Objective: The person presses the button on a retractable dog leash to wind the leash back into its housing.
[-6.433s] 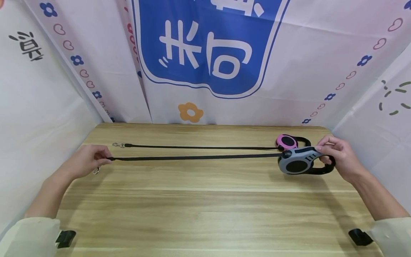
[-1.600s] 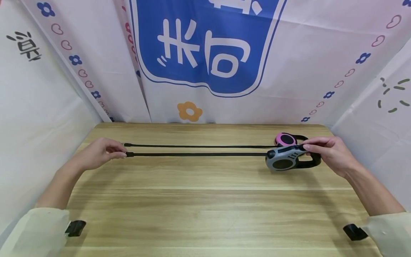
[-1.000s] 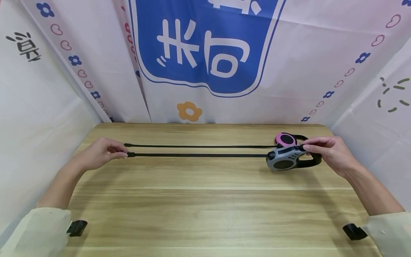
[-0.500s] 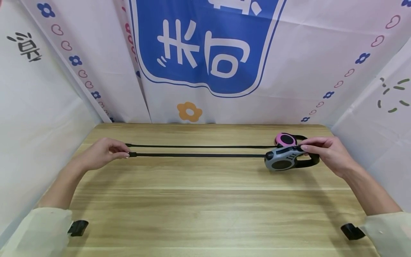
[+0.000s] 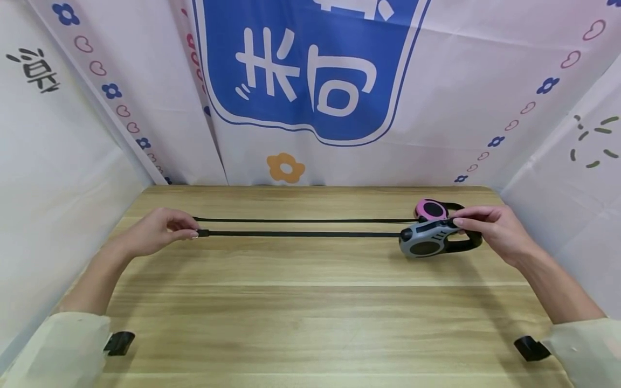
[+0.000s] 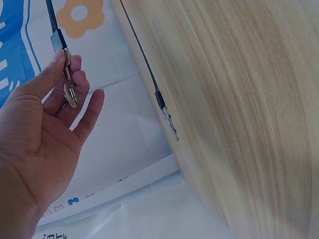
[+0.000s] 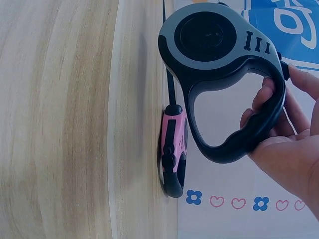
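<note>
My right hand [image 5: 499, 231] grips the black handle of a grey retractable dog leash [image 7: 205, 37], its fingers curled through the loop. From its case a black strap [image 5: 301, 234] runs taut leftward above the table. At the strap's other end my left hand [image 5: 162, 233] pinches the metal snap hook [image 6: 69, 82] between thumb and fingers. Behind, a pink retractable leash [image 5: 430, 210] lies on the table, partly hidden by the grey case in the head view. Its own black strap [image 5: 301, 221] stretches left, ending in a metal clip [image 6: 170, 124] near the table edge.
The wooden table [image 5: 310, 323] fills the area in front. A white printed cloth [image 5: 388, 167] with a blue sign hangs at the back, and white cloth walls stand left and right. Black camera mounts [image 5: 531, 348] sit at both sleeves.
Since the oldest frame both hands have come closer together, left hand rightward and right hand leftward, shortening the grey leash's strap. In the last second they shift only slightly.
</note>
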The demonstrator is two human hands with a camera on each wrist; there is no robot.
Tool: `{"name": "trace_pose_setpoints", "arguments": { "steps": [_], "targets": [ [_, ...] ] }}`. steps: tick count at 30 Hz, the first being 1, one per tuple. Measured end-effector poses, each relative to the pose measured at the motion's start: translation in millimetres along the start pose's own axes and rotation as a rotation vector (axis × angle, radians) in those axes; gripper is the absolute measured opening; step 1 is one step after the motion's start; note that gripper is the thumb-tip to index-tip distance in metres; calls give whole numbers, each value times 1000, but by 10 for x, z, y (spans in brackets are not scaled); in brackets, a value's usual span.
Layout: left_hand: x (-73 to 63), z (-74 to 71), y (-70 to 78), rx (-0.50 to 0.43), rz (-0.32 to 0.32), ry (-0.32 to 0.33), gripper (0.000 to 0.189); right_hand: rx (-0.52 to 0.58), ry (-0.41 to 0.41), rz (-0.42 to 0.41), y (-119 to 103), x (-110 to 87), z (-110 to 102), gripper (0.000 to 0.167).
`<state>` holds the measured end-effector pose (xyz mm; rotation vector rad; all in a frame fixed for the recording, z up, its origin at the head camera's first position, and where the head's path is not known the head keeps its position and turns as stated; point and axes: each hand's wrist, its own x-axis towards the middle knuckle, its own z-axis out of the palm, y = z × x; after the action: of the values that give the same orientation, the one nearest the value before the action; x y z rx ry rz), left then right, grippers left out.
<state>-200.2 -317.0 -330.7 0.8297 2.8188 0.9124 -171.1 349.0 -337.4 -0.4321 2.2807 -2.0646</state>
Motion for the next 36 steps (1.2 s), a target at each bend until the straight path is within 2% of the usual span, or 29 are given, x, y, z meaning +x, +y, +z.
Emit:
{"name": "trace_pose_setpoints", "arguments": {
  "steps": [26,36],
  "targets": [
    [18,6,8,-13,-32,-21,9,-14,11,4,-1,-8,-4,26],
    [53,33,-1,-3,-18,-14,9,-31,-4,-15,1,-10,-2,27]
  ]
}}
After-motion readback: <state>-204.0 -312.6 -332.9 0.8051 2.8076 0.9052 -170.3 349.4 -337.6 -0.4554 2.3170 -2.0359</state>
